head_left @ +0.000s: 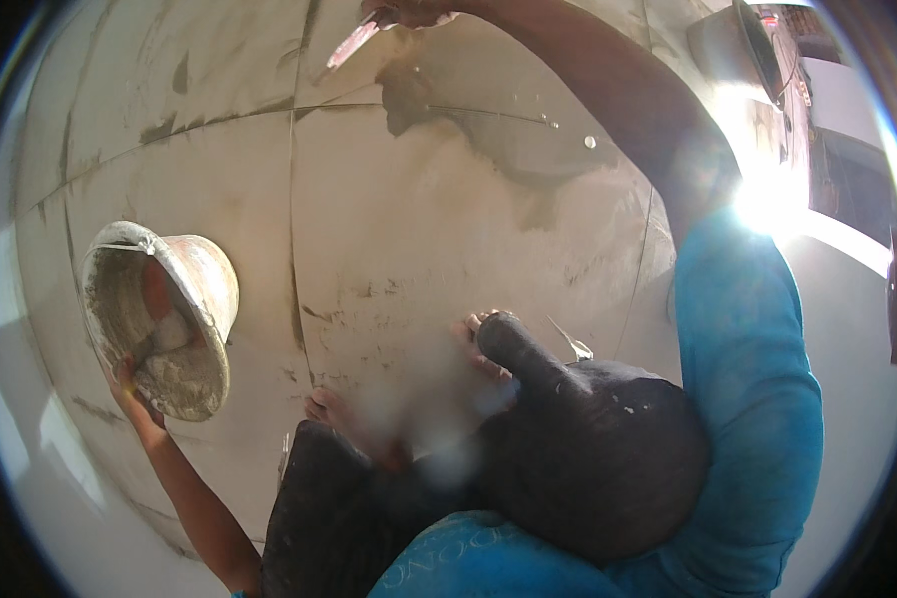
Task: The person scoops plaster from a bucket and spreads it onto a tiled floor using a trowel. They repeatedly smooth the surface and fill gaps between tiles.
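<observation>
At the left, a pale, mortar-smeared bucket (209, 274) leans over with its mouth toward me. Grey paste (179, 379) lies inside it, along with something reddish. My left hand (137, 396) grips the bucket's near rim, with the fingers partly inside. Far ahead at the top edge, my right hand (414, 12) is closed around a narrow, flat-bladed scraper (354, 43). Its pinkish-white blade slants down and left, close over the large beige floor tiles (399, 219). Some of the right hand is cut off by the frame's edge.
A dark wet smear (488, 149) spreads over the tile joints near the scraper, with a small white bit (590, 143) beside it. My bare feet (483, 344) rest on the tiles. Another bucket (733, 50) stands at the far right, near strong sun glare.
</observation>
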The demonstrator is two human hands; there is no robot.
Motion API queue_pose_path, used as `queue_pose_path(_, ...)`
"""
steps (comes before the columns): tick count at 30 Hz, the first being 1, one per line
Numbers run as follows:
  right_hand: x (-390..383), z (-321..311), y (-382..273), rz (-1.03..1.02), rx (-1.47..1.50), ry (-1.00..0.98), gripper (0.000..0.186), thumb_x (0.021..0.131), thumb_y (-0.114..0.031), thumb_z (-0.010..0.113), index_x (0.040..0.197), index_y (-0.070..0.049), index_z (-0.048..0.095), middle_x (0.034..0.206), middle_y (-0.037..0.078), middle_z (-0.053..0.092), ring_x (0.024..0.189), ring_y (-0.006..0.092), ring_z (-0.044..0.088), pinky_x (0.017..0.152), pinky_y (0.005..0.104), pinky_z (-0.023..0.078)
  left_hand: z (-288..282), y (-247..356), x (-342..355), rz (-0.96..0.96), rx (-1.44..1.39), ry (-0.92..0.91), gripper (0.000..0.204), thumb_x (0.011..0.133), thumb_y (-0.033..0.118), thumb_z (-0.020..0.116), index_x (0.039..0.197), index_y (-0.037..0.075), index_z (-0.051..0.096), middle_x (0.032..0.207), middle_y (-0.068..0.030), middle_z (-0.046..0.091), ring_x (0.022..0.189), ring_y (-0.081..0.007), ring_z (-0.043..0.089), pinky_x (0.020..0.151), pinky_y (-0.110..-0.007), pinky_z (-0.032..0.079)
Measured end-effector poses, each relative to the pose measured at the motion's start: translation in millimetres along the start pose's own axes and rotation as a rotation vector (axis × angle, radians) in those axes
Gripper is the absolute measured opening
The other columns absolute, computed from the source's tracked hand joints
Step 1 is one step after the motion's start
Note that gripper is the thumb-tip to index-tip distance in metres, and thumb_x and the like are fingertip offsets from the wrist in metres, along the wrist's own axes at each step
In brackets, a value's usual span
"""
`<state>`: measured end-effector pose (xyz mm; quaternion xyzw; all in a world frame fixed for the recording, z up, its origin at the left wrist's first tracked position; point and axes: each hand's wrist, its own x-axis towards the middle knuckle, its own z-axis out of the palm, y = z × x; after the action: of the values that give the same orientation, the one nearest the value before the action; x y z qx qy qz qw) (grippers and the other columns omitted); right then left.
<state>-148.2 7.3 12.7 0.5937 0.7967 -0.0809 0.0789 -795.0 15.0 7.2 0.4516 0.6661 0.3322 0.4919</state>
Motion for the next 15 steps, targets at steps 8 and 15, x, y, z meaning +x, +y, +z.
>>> queue_pose_path(8, -53, 12, 2, -0.188, -0.103, 0.049, 0.008, 0.076, -0.021, 0.061, 0.079, -0.020, 0.068, 0.078, 0.006, 0.067, 0.076, 0.0282, 0.065, 0.061, 0.0433, 0.048, -7, -2, 3, 0.014, 0.032, -0.025, 0.060, 0.081, 0.025, 0.066, 0.128, -0.005, 0.045, 0.115, -0.0172, 0.055, 0.103, -0.0271, 0.056, 0.090, -0.039, 0.046)
queue_pose_path(15, -113, 26, 11, -0.092, -0.048, 0.090, 0.009, 0.078, -0.022, 0.059, 0.076, -0.017, 0.067, 0.081, 0.009, 0.066, 0.079, 0.0280, 0.064, 0.064, 0.0445, 0.047, 13, 8, -5, 0.009, 0.019, -0.057, 0.057, 0.083, 0.028, 0.065, 0.125, -0.006, 0.047, 0.114, -0.0176, 0.056, 0.101, -0.0276, 0.057, 0.088, -0.039, 0.047)
